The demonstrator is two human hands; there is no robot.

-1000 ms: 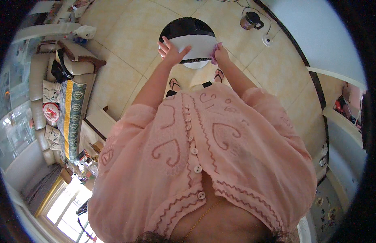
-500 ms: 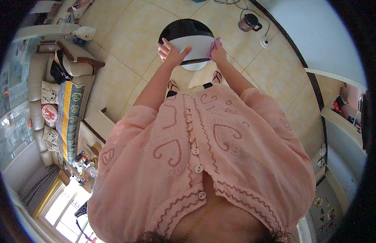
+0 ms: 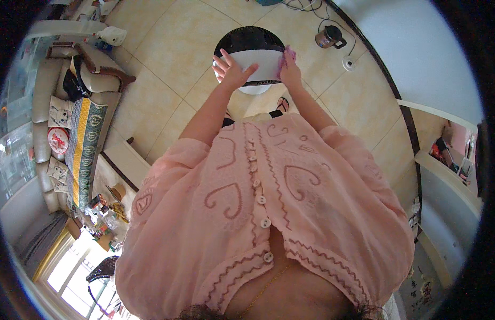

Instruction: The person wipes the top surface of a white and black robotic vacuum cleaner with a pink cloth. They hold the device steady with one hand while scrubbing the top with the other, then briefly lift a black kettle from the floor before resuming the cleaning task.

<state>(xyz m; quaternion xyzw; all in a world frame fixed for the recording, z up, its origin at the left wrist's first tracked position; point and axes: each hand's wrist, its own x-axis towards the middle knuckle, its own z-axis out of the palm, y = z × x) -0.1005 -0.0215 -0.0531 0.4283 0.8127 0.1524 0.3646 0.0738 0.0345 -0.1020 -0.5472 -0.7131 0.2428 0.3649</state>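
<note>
A rounded black-and-white appliance point(image 3: 258, 61) with a dark grille edge and a white round base point(image 3: 255, 89) stands on the floor in front of my feet. What kind of appliance it is, I cannot make out. My left hand point(image 3: 231, 73) lies against its left side, fingers spread and thumb reaching over the white panel. At the right side, my right hand point(image 3: 291, 72) grips a purple cloth point(image 3: 288, 55) pressed to the appliance's edge. Part of the cloth is hidden under the fingers.
Beyond to the right, a dark kettle-like jug point(image 3: 330, 37) stands near cables and a white round socket piece point(image 3: 349, 64). A sofa point(image 3: 93, 74) with cushions lines the left. A pale panel with a dark edge point(image 3: 386, 74) bounds the right.
My left hand and the appliance appear slightly farther right in view. My right hand stays at the right edge with the cloth, its fingers tilted a little differently.
</note>
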